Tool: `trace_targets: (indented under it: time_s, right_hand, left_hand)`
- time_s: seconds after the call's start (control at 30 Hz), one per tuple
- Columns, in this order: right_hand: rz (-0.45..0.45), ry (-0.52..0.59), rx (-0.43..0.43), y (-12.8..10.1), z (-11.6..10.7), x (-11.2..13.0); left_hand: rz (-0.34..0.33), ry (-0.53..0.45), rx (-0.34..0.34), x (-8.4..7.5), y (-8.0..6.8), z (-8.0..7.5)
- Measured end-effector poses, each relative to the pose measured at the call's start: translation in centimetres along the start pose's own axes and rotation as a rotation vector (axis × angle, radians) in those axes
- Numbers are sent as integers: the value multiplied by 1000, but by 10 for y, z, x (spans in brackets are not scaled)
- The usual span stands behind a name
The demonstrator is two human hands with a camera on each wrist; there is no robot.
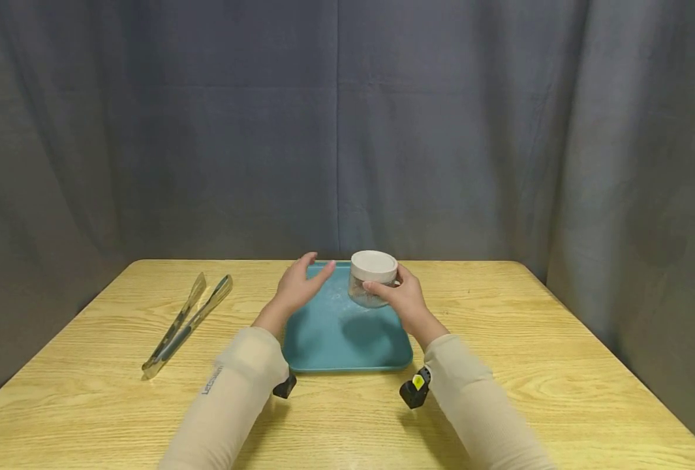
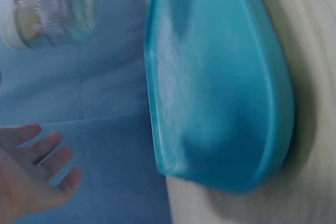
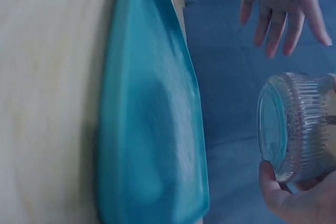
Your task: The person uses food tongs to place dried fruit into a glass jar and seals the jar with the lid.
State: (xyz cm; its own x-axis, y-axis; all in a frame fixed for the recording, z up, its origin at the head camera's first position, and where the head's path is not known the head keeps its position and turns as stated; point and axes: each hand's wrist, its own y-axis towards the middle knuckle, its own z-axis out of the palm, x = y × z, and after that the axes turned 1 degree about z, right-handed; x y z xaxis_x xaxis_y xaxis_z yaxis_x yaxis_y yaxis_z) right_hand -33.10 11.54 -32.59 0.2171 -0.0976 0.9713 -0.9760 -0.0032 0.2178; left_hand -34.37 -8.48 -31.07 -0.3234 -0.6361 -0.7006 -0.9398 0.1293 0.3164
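My right hand [image 1: 408, 301] grips a clear ribbed glass jar [image 1: 366, 295] by its side, thumb in front. The jar is held upright above the tray, its white lid [image 1: 374, 262] on top. In the right wrist view the round glass base of the jar [image 3: 273, 124] shows, with a finger of the right hand [image 3: 302, 203] near its edge. To the left of the jar and apart from it is my left hand [image 1: 300, 285], fingers extended and holding nothing. The left wrist view shows that hand [image 2: 31, 174] with its fingers spread.
A teal rectangular tray [image 1: 324, 349] lies on the wooden table [image 1: 529, 365] beneath both hands. Metal tongs [image 1: 191, 324] rest to its left, their arms spread apart. Grey curtains [image 1: 235, 130] hang behind the table and at its sides.
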Motion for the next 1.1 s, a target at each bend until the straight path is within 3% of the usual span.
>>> trace_targets:
  time_s: [0.1, 0.17, 0.37, 0.57, 0.83, 1.1]
  right_hand:
    - [16, 3, -33, 4, -10, 3]
    - [15, 9, -52, 6, -17, 5]
    - [-25, 6, -141, 12, -40, 6]
    - [-38, -66, -211, 15, -67, -4]
    - [32, -138, -267, 10, -97, -24]
    - [85, -189, -220, 2, -114, -42]
  left_hand:
    - [38, 246, -41, -3, 4, -2]
    - [46, 361, -50, -6, 7, -4]
    - [24, 558, 19, -10, 13, -11]
    - [-38, 618, 103, -5, 15, -14]
    - [-67, 612, 116, 0, 16, -12]
    - [-58, 602, 121, 3, 16, -13]
